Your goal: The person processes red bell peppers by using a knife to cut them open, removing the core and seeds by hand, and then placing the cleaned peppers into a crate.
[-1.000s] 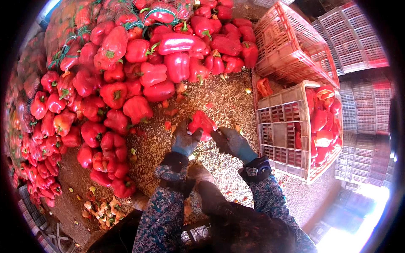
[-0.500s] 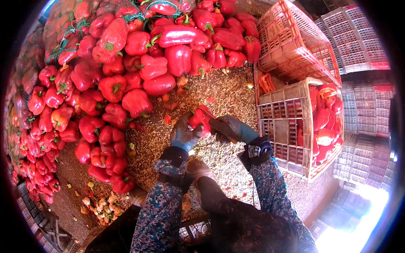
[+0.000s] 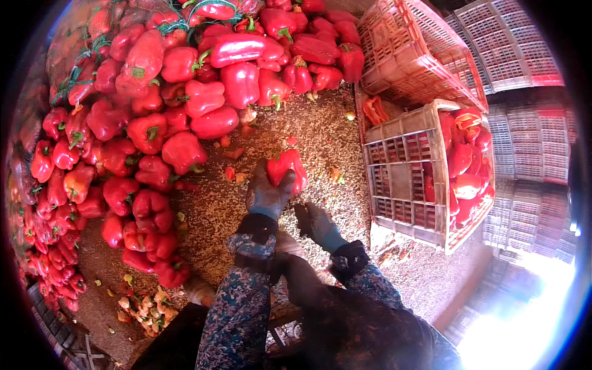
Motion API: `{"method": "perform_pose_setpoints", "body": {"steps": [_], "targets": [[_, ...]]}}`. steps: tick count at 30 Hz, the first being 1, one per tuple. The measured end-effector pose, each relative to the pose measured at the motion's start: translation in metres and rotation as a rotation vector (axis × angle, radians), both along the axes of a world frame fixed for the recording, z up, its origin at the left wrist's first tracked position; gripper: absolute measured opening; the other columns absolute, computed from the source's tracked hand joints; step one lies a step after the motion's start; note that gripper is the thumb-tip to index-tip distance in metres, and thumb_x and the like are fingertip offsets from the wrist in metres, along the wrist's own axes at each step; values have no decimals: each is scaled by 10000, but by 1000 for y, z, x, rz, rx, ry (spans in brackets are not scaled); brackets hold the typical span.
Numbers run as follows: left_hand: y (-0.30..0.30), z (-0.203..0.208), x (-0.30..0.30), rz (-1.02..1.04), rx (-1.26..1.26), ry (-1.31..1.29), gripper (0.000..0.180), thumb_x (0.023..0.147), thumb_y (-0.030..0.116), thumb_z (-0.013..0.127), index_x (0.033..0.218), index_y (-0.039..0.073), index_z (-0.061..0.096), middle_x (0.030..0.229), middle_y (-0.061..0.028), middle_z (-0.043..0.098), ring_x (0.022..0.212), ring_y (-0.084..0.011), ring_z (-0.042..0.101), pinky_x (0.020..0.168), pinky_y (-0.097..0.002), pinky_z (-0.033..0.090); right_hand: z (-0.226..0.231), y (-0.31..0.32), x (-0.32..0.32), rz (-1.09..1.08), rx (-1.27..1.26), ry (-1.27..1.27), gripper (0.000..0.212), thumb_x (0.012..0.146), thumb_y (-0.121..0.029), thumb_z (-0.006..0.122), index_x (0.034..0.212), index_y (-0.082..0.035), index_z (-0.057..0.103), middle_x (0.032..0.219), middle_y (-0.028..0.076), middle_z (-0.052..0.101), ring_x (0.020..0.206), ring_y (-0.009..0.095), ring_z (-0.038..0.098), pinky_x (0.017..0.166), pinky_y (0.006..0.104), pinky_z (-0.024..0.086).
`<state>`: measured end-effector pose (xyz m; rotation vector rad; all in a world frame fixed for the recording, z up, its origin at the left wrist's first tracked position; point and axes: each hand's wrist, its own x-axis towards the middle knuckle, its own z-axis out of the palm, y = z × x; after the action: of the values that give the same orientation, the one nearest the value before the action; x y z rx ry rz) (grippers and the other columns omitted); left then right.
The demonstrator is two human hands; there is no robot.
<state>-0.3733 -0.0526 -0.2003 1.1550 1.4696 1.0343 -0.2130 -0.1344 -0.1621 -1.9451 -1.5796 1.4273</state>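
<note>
In front of me, over the seed-strewn ground, my left hand (image 3: 270,196), in a blue and dark glove, is closed around a red bell pepper (image 3: 287,168). My right hand (image 3: 317,227), gloved the same way, sits just below and to the right of that pepper, apart from it. Its fingers are curled together; what they hold, if anything, blends into the dark glove. Beyond the right hand, a small pale green and orange scrap (image 3: 336,177) lies among the seeds.
A big heap of red peppers (image 3: 203,98) fills the left and far side, partly under green netting. To the right stand a crate (image 3: 404,172) of cut red peppers and a tilted orange crate (image 3: 394,46). Pepper cores (image 3: 148,311) lie at lower left; stacked crates (image 3: 533,148) line the far right.
My right hand has drawn back from the pepper, down and toward me. The left hand keeps hold of the pepper, now turned to show more of its rounded side. The whole view has shifted slightly.
</note>
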Motion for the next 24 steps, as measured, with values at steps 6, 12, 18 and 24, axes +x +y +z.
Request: {"method": "perform_pose_setpoints", "body": {"steps": [6,12,18,24], "targets": [[6,-57,10,118,98,-14,733,809,383,784,1315,-32,455,1137,-112,621,1040,-233,604,912,-375,507,-18,-7,11,-108,-226,439,277,1022,-283,540,1157,-46,591,826,46,642,671,125,614,556,293,502],[2,-17,-3,14,91,-264,619,857,264,744,1318,-35,457,1161,-121,623,1048,-209,603,913,-364,511,27,-24,42,-254,-391,549,303,973,-345,620,1062,-56,646,757,52,641,559,105,580,478,239,432],[-4,-9,-3,30,21,-254,816,840,419,761,1396,-45,385,1243,-153,591,1145,-234,581,978,-370,488,59,29,6,-137,260,-80,534,894,-332,725,1262,16,555,1001,171,695,875,241,698,675,375,577],[-22,0,-18,-84,202,-373,1083,768,539,806,1479,-61,250,1372,-179,507,1227,-289,552,1042,-377,467,10,70,0,-28,125,253,668,867,-173,759,1424,7,438,1060,85,678,829,116,651,665,270,556]]}}
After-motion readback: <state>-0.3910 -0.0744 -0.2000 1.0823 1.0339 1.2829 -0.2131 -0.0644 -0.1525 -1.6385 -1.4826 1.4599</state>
